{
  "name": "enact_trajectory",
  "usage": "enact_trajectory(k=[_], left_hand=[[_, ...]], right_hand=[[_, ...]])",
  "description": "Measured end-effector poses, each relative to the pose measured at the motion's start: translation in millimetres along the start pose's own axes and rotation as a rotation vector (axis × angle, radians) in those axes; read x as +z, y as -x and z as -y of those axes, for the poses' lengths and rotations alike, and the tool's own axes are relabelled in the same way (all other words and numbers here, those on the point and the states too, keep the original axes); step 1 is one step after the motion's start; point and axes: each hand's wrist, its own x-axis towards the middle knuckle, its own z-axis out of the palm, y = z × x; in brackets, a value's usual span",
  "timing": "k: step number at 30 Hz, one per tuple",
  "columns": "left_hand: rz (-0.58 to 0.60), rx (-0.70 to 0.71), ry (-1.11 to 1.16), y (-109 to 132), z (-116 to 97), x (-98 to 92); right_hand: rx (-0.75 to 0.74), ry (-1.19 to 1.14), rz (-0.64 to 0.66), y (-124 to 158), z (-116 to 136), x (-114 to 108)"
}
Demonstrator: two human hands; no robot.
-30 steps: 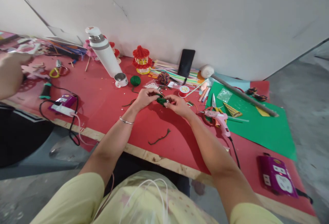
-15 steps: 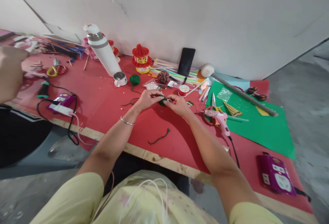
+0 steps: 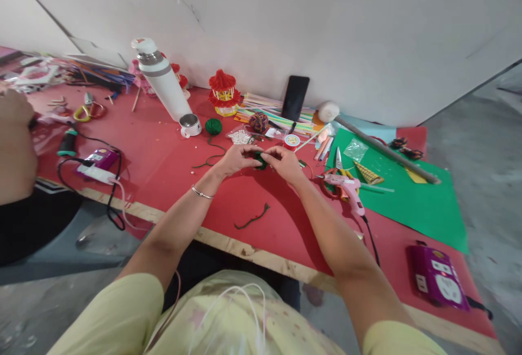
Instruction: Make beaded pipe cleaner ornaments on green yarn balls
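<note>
Between my two hands is a small dark green piece that looks like wound yarn (image 3: pixel 260 161), partly covered by fingers. My left hand (image 3: pixel 238 160) pinches it from the left, thumb below and fingers above. From the right, my right hand (image 3: pixel 283 162) closes thumb and fingertips on its edge. A green yarn ball (image 3: pixel 213 126) lies beyond my left hand, with a strand trailing from it. Nearer to me, a short cut strand of dark green yarn (image 3: pixel 253 217) rests on the red table (image 3: pixel 220 235). A bag of white beads (image 3: pixel 240 136) is just past my hands.
To the right lie a pink glue gun (image 3: pixel 346 186), scissors (image 3: pixel 338 162), a green sheet (image 3: pixel 424 203) and a purple power socket (image 3: pixel 438 276). Behind stand a white flask (image 3: pixel 165 83), a cup (image 3: pixel 190 125) and a phone (image 3: pixel 296 98). Another person's arm (image 3: pixel 16 148) reaches in at left.
My fingers have shifted slightly around the green piece, and more of it shows between them. The other person's hand at the far left has moved lower and further left.
</note>
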Motion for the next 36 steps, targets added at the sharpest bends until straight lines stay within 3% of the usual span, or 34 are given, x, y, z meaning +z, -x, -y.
enact_trajectory(k=[4,7,10,17,20,23,28,36], left_hand=[[-0.069,-0.033,0.011,0,1,3.2],[-0.149,-0.058,0.065,2,-1,3.8],[-0.158,-0.088,0.171,3,-5,4.3],[-0.204,-0.191,0.390,3,-10,8.7],[-0.247,-0.200,0.406,2,-11,9.1],[-0.317,-0.181,0.408,1,-10,8.9],[-0.375,-0.152,0.431,0,-9,11.0],[-0.380,-0.122,0.438,-2,-7,14.0]], right_hand=[[0.002,-0.108,0.004,-1,-2,0],[-0.048,-0.209,0.095,-1,-2,-2],[-0.106,-0.180,0.164,0,-3,-2],[-0.102,-0.170,0.105,-2,-6,-1],[-0.144,-0.062,-0.028,-1,-5,-1],[-0.277,0.157,-0.159,3,0,0],[-0.496,0.461,-0.126,9,5,4],[-0.559,0.548,-0.080,8,5,4]])
